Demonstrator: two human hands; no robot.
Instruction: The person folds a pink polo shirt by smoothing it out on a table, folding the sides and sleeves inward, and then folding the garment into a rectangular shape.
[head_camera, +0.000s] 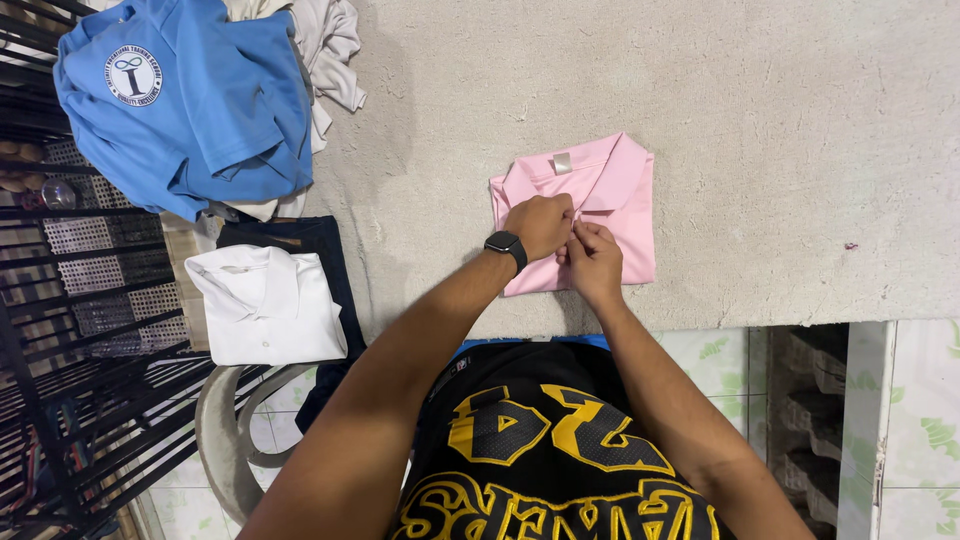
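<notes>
**Q:** Entry: where is the shirt, and what have you got hold of?

**A:** Pink shirt (600, 195) lies folded, collar up, right of frame centre on the grey counter (760, 120), its lower edge near the counter's front edge. Both my hands sit on its lower middle, at the placket just below the collar. Left hand (540, 225), with the watch (506, 246) on its wrist, is curled closed, fingertips pinching the fabric. Right hand (594, 258) touches it, fingers (590, 232) likewise closed in a pinch on the same strip. Whether a button sits between them I cannot tell; the fingers hide it.

**Q:** How do you judge the pinch is best done?

**A:** My judgement: keep the grip small and at the placket only. Hold the cloth flat with the heel of one hand while the other works, so the fold below does not slide. Pull along the placket, not upward, or the collar will lift and the square shape will go.

**Q:** Surroundings?

**A:** White shirt (268, 305), folded, at left of frame on dark cloth (325, 240), over a chair (225, 440). Blue shirt (185, 95) heaped in the upper left, pale garments (330, 45) beside it. All well apart from my hands.
</notes>
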